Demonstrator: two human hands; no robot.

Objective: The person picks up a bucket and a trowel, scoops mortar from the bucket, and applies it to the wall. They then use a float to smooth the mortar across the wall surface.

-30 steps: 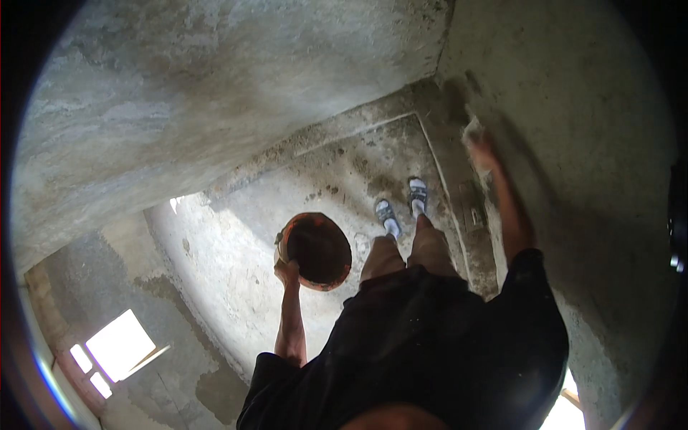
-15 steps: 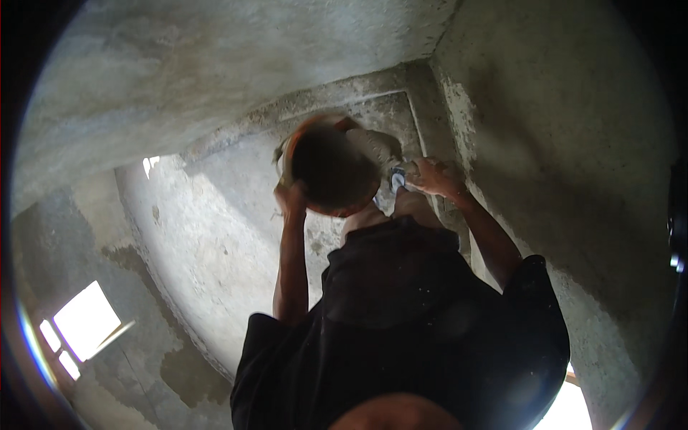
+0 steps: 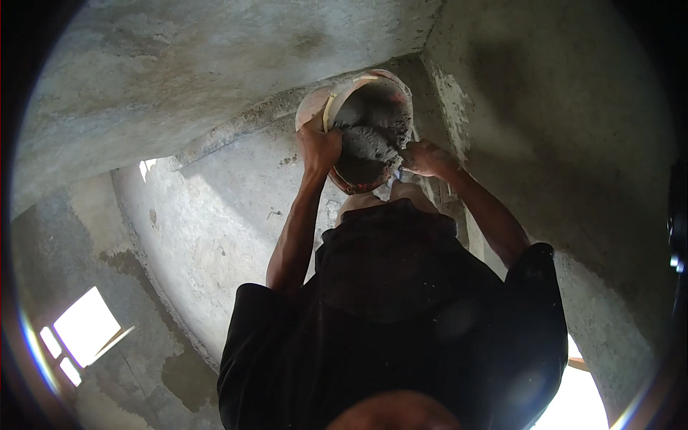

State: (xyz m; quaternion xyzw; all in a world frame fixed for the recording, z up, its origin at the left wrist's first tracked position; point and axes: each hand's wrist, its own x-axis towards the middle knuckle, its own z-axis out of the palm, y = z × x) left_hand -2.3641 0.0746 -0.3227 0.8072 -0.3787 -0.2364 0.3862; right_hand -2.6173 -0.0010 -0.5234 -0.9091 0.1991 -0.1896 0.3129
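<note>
My left hand is closed on the left rim of a round bucket, thumb side toward the opening. The bucket has a worn, reddish-orange and pale wall, and it is tilted so that its mouth faces me. Wet grey mortar lies inside, lumpy and spread up toward the right rim. At that right rim my right hand is closed, its fingers next to the mortar. What the right hand grips is mostly hidden by mortar and shadow.
A rough plastered wall rises ahead, meeting another wall on the right at a corner. Below lies a grey concrete floor. My legs stand just under the bucket. Bright openings show at lower left and lower right.
The bucket has moved away from me and to the right, and its mouth now shows the mortar. A grey, mortar-covered shape beside my right hand is no longer distinct; that hand now meets the rim.
</note>
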